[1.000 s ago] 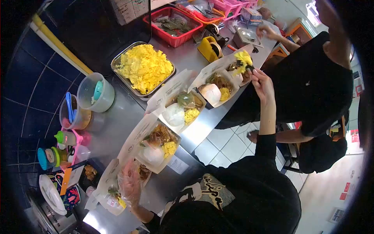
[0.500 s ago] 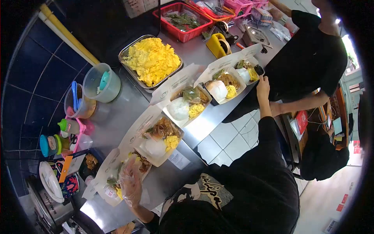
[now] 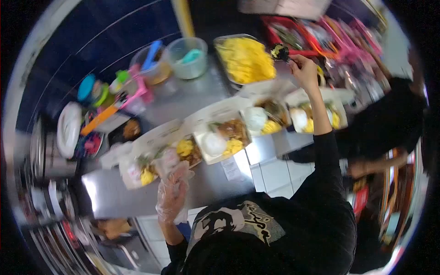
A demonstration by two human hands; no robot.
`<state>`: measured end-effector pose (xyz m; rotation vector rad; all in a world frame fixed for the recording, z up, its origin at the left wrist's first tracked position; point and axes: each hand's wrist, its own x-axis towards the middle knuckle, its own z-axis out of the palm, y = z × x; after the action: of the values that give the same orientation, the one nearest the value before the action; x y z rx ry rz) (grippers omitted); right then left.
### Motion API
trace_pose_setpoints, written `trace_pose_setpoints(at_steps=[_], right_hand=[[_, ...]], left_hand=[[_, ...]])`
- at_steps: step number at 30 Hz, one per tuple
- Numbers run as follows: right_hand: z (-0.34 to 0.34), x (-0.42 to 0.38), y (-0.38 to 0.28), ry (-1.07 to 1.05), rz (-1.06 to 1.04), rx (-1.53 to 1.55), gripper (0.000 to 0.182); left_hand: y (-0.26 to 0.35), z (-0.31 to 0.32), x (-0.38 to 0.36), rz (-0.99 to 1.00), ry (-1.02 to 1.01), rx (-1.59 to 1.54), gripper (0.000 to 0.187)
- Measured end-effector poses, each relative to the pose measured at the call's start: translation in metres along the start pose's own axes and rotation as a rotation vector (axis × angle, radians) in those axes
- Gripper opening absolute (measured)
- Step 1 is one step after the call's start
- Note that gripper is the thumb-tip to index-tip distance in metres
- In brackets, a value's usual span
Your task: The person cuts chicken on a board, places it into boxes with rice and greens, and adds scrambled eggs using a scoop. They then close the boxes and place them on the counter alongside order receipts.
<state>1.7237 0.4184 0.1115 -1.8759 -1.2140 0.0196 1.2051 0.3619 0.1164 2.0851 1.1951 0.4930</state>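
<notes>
The pale script on the chest of my black top (image 3: pixel 261 220) is too smeared to read whole, and so is the print on the white paper slip (image 3: pixel 231 168) stuck to the brushed-metal counter (image 3: pixel 206 190). Faint grey printing runs along the raised lids of my row of white folded-card boxes (image 3: pixel 201 151); I can't make out words.

In the middle box sit a rounded white mound (image 3: pixel 214 145), some shredded brown food (image 3: pixel 233 127) and a soft yellow clump of egg (image 3: pixel 233 146). Just behind the row, a rectangular metal tray (image 3: pixel 221 55) is heaped with crumbly yellow scrambled egg (image 3: pixel 250 62).

My right hand (image 3: pixel 305 71) has its bare fingers pinched round the handle of a black spoon (image 3: pixel 280 52) — bits of yellow cling to its bowl — raised between that tray and a red plastic basket (image 3: pixel 266 26). My left hand (image 3: pixel 172 197), in a crinkled clear plastic glove, is at the front of the row near the left-hand boxes; its fingers are blurred, so I cannot tell how far apart they are or whether they grip anything.

Left of the tray stands a round translucent tub (image 3: pixel 188 71) with a turquoise scoop (image 3: pixel 190 56) inside.
</notes>
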Motion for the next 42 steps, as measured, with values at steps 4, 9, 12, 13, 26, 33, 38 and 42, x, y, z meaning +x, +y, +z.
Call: trace_pose_setpoints(at_steps=[4, 9, 12, 13, 26, 33, 38, 42], right_hand=[[0.084, 0.039, -0.064, -0.055, -0.170, -0.500, 0.039], [0.159, -0.088, -0.226, -0.175, -0.502, 0.360, 0.022], [0.209, -0.265, -0.302, -0.811, -0.641, 0.434, 0.027], [0.212, -0.325, -0.322, -1.154, -0.571, 0.674, 0.029], [0.252, -0.731, -0.592, -2.057, -0.731, 0.912, 0.017], [0.318, -0.844, -0.785, -1.801, -0.817, 1.358, 0.013], [0.409, -0.908, -0.929, -1.686, -0.628, 1.661, 0.017], [0.443, -0.912, -1.113, -1.351, -0.880, 1.713, 0.012]], left_hand=[[-0.024, 0.004, -0.091, -0.275, 0.243, -0.172, 0.034], [-0.150, 0.120, -0.300, -0.808, 1.147, -1.013, 0.030], [-0.197, 0.251, -0.448, -1.037, 1.457, -1.326, 0.043], [-0.194, 0.296, -0.494, -1.197, 1.331, -1.246, 0.041], [-0.144, 0.369, -0.691, -1.642, 0.382, -0.317, 0.021], [-0.347, 0.225, -0.769, -1.519, 1.350, -0.204, 0.018], [-0.413, 0.099, -0.814, -1.766, 1.229, -0.325, 0.020], [-0.481, 0.112, -0.854, -1.618, 0.756, 0.424, 0.024]])
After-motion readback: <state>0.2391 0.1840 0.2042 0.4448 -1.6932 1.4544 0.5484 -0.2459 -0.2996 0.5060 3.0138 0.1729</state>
